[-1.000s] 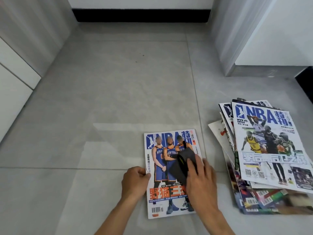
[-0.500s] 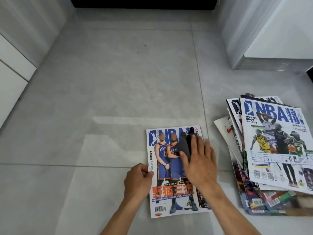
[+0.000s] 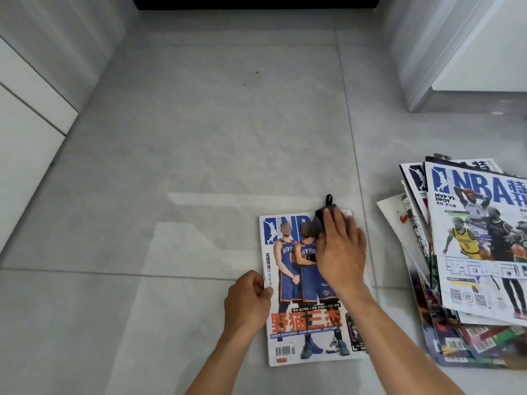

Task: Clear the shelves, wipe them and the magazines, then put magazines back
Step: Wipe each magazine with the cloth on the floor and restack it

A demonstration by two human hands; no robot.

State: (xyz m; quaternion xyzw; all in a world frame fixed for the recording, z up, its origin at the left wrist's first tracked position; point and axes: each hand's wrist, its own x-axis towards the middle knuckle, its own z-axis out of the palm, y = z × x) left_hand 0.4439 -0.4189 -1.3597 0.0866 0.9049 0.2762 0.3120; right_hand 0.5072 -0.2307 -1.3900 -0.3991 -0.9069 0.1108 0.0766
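Head view: magazine (image 3: 308, 295) flat on the grey floor tiles (image 3: 199, 166), cover up, laid apart from the pile so one cover can be wiped at a time. Left hand (image 3: 247, 300) at the left edge, fingers curled and pinching the cover's margin, judged to pin the magazine against sliding under the wipe. Right hand (image 3: 340, 252) spread flat, fingers straight, pressing a dark cloth (image 3: 320, 223) onto the top of the cover near the title; small loop of the cloth poking past the top edge. Stack of magazines (image 3: 470, 266) fanned out well to the right, presumably waiting their turn or already done; cannot tell which.

Against half a second ago: right hand and cloth further up the cover, now at its top right corner; left hand unmoved on the edge; camera tipped slightly lower.
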